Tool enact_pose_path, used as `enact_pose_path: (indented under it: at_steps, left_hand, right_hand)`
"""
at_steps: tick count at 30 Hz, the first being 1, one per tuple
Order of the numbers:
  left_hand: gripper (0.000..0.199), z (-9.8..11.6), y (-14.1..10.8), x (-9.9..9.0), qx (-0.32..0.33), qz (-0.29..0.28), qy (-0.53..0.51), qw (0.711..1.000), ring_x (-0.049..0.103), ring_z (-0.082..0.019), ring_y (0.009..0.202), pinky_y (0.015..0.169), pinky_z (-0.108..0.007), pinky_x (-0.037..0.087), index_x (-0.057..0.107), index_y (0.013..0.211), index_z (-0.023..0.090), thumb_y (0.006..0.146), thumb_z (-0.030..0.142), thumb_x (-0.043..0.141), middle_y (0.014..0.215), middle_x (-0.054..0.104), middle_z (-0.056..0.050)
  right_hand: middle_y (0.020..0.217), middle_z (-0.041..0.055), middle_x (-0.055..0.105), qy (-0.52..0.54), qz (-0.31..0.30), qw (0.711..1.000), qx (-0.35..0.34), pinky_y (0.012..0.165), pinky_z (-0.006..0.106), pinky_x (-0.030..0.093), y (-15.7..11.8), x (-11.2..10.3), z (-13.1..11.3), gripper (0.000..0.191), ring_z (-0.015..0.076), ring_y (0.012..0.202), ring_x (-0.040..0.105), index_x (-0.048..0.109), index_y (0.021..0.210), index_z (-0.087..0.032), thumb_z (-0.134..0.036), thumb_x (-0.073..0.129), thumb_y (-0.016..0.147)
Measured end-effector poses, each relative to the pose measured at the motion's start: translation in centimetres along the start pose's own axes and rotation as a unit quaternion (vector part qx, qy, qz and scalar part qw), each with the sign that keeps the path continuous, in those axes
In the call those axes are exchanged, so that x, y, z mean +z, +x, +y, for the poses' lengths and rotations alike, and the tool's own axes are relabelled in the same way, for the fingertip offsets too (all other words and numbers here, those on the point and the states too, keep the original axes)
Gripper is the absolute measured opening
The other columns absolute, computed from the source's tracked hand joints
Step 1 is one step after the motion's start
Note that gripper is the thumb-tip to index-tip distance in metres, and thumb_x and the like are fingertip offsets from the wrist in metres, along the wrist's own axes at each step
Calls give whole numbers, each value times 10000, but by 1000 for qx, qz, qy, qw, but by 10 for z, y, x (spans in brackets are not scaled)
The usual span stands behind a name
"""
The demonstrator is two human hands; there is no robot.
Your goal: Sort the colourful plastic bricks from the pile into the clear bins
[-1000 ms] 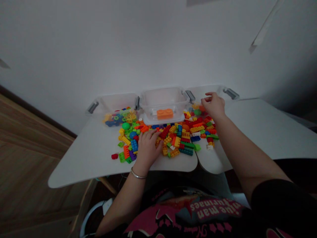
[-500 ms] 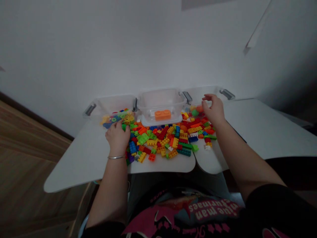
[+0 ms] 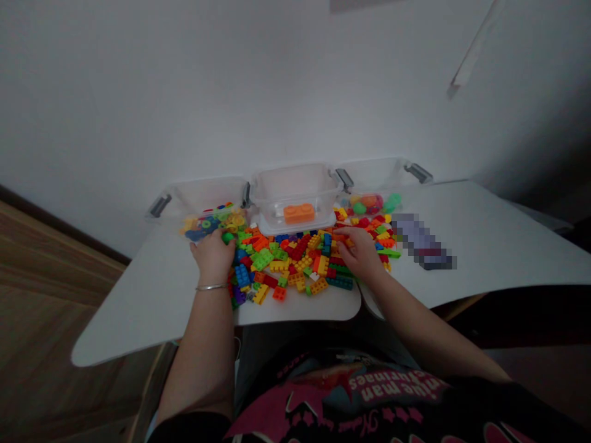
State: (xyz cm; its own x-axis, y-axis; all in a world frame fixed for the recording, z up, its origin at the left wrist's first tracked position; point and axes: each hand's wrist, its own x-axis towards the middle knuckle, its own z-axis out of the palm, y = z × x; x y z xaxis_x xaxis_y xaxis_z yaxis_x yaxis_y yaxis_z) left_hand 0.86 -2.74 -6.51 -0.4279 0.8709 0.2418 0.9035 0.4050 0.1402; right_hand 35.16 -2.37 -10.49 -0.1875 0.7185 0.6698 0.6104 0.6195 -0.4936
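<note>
My left hand (image 3: 213,258), with a silver bangle at the wrist, is at the left edge of a heap of colourful toy bricks (image 3: 279,266). Its thumb and forefinger curve round a small green ball (image 3: 228,237); the other fingertips are partly hidden. Over the right part of the heap is my right hand (image 3: 361,253), thumb and forefinger apart, fingertips at an orange piece (image 3: 342,237) that they partly cover. Behind the heap, the middle clear box (image 3: 295,179) holds one large orange brick (image 3: 299,213).
A left clear box (image 3: 203,191) contains mixed small pieces; a right clear box (image 3: 376,169) holds round coloured ones. Grey latches stick out at their sides. A pixelated object (image 3: 422,242) lies on the white table (image 3: 489,240) to the right. The wall rises behind.
My right hand has moved from the right box leftward and down to the heap. A green piece in that box and the pixelated object now show. My left hand stays nearly in place.
</note>
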Motion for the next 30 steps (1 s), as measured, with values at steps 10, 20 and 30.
enact_pose_path:
  at_steps: [10, 20, 30]
  left_hand:
    - [446, 6, -2, -14, 87, 17, -205, 975, 634, -287, 1057, 943, -420, 499, 661, 1193, 182, 775, 338, 658, 1154, 685, -113]
    - [563, 68, -82, -15, 303, 26, -339, 890, 604, -245, 1155, 1032, -438, 457, 485, 1373, 210, 832, 247, 638, 1247, 658, -91]
    - [363, 101, -122, -2, 399, 75, -292, 866, 601, -235, 1127, 999, -432, 472, 600, 1242, 233, 884, 183, 563, 1233, 665, -84]
  right_hand:
    - [1040, 78, 717, -16, -36, 999, 4, 899, 469, 500, -7, 8, 7, 220, 261, 993, 640, 653, 1030, -233, -204, 526, 852]
    - [1073, 89, 712, -7, -43, 999, -3, 949, 482, 481, -1, 1, -1, 204, 266, 1033, 628, 661, 1019, -227, -231, 524, 868]
    - [1088, 86, 695, 137, -168, 975, 46, 857, 426, 545, -3, -1, -40, 359, 238, 973, 661, 607, 1164, -234, -315, 646, 816]
